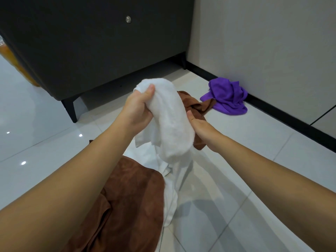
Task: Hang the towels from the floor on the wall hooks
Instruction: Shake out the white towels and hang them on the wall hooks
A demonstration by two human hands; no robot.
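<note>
A white towel (169,122) hangs bunched between both hands above the floor, its lower end trailing down over the tiles. My left hand (138,108) grips its upper end, thumb on top. My right hand (201,130) holds its right side, fingers hidden behind the cloth. A brown towel (127,200) lies on the floor below my left forearm. Another brown piece (194,106) shows behind the white towel. A purple towel (227,96) lies crumpled on the floor by the right wall. A small metal hook (128,19) sits on the dark panel ahead.
A dark grey cabinet (81,48) on short black legs stands ahead, raised off the light tiled floor (254,151). A pale wall (263,42) with a black skirting strip runs along the right. Something orange (11,57) shows at the far left edge.
</note>
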